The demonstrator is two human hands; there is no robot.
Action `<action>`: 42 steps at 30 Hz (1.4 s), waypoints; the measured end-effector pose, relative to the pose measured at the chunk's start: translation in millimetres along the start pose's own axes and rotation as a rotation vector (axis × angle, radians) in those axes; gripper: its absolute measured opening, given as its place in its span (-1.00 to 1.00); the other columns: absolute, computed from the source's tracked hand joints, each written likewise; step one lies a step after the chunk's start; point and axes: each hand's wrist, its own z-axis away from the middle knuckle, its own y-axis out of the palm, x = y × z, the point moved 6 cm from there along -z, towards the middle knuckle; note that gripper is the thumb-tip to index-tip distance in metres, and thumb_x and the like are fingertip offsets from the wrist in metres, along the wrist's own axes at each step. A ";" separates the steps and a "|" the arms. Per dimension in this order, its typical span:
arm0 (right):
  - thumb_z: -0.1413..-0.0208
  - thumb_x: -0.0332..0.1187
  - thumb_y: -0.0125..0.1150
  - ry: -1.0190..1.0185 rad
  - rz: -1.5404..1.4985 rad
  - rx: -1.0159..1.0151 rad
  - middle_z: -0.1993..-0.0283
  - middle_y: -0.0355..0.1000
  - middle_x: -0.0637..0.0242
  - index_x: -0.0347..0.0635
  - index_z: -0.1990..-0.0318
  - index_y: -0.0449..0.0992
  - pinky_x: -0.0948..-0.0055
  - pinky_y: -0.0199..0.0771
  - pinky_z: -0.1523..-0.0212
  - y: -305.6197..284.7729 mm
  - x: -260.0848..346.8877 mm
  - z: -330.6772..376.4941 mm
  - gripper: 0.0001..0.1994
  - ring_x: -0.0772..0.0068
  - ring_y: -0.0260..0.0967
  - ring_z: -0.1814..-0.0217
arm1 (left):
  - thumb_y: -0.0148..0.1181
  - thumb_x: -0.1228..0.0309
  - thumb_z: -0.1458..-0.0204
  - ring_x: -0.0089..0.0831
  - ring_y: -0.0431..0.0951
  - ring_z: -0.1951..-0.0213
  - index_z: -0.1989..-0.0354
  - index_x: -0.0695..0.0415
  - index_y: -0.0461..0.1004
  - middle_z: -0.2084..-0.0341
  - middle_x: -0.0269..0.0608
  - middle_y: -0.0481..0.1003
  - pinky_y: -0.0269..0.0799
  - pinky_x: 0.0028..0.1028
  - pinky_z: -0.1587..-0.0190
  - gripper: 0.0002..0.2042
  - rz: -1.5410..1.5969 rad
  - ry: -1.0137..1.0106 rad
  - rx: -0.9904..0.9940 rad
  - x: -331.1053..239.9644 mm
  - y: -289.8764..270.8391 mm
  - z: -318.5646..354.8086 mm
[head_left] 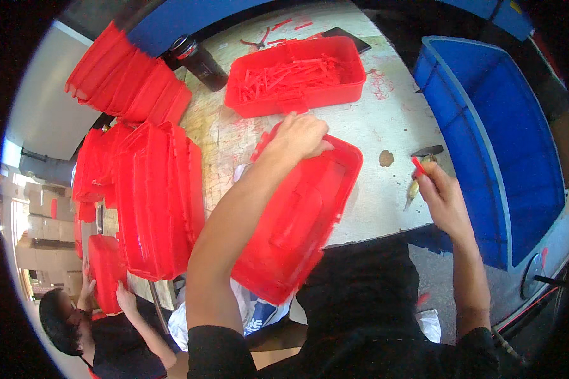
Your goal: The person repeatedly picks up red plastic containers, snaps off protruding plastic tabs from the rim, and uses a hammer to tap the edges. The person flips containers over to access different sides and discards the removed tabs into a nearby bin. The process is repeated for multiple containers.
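Observation:
My left hand (300, 136) is closed on the far rim of a red plastic lid (297, 221), shaped like a toolbox cover with a moulded recess. The lid lies slantwise over the table's near edge, close to my body. To the right, my right hand (446, 199) pinches a small red plastic strip (418, 165) between thumb and fingers. A pointed tool with a yellowish handle (413, 191) shows beside those fingers; whether it is held or lying on the table, I cannot tell. Just beyond the lid sits a red plastic box (265, 108) with many red plastic strips (291, 77) inside.
Stacked red shells (155, 202) and more nested red ones (129, 79) stand at left. A black tumbler (199, 63) is beside the box. A large blue bin (493, 145) borders the table (392, 120) at right. At lower left, another person (101, 335) handles a red shell.

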 end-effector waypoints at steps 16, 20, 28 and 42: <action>-0.13 -0.26 0.26 -0.655 0.764 0.121 0.44 0.44 0.27 -0.12 0.33 0.47 0.26 0.51 0.52 174.4 63.7 -90.3 -0.84 0.22 0.54 0.44 | 0.37 0.19 0.06 0.10 0.60 0.19 0.18 0.16 0.59 0.33 0.13 0.60 0.50 -0.09 0.12 -0.65 0.651 -0.161 0.090 49.1 44.7 69.1; -0.13 -0.26 0.27 -0.659 0.779 0.103 0.45 0.43 0.28 -0.12 0.34 0.46 0.28 0.52 0.51 175.6 60.9 -94.6 -0.83 0.25 0.53 0.42 | 0.39 0.11 0.07 0.11 0.60 0.17 0.17 0.17 0.59 0.31 0.17 0.60 0.50 -0.08 0.10 -0.59 0.624 -0.208 0.160 46.6 47.8 67.6; -0.11 -0.27 0.28 -0.697 0.737 0.132 0.45 0.45 0.28 -0.11 0.36 0.47 0.31 0.53 0.51 178.2 62.2 -93.3 -0.84 0.27 0.52 0.44 | 0.35 0.02 0.05 0.15 0.59 0.19 0.29 0.20 0.61 0.36 0.23 0.58 0.50 -0.05 0.11 -0.57 0.568 -0.161 0.125 42.7 44.5 62.8; -0.09 -0.31 0.20 -0.580 0.819 0.245 0.46 0.51 0.11 -0.24 0.43 0.53 0.24 0.55 0.48 177.6 63.1 -97.1 -0.82 0.17 0.57 0.45 | 0.23 0.16 0.06 0.15 0.60 0.32 0.44 0.20 0.63 0.48 0.22 0.56 0.53 -0.02 0.19 -0.69 0.371 -0.206 0.057 30.4 31.0 66.4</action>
